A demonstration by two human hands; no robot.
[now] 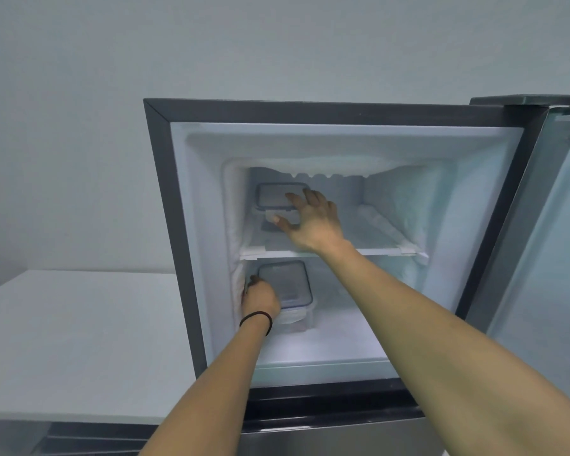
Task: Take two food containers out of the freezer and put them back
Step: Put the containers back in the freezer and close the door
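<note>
The freezer (310,133) stands open, frost thick on its walls. A clear food container with a grey clip lid (273,194) sits at the back left of the upper shelf (375,250). My right hand (313,222) rests on its front right corner, thumb under the rim and fingers on the lid. A second, similar container (292,284) lies on the freezer floor at the left. My left hand (260,299), a black band on its wrist, grips that container's near left corner and hides part of it.
The freezer door (547,241) hangs open at the right. A white countertop (79,340) runs along the left, below the freezer opening. Frost bulges from the left wall (234,209) and ceiling. The shelf's right half and the floor's right side hold nothing.
</note>
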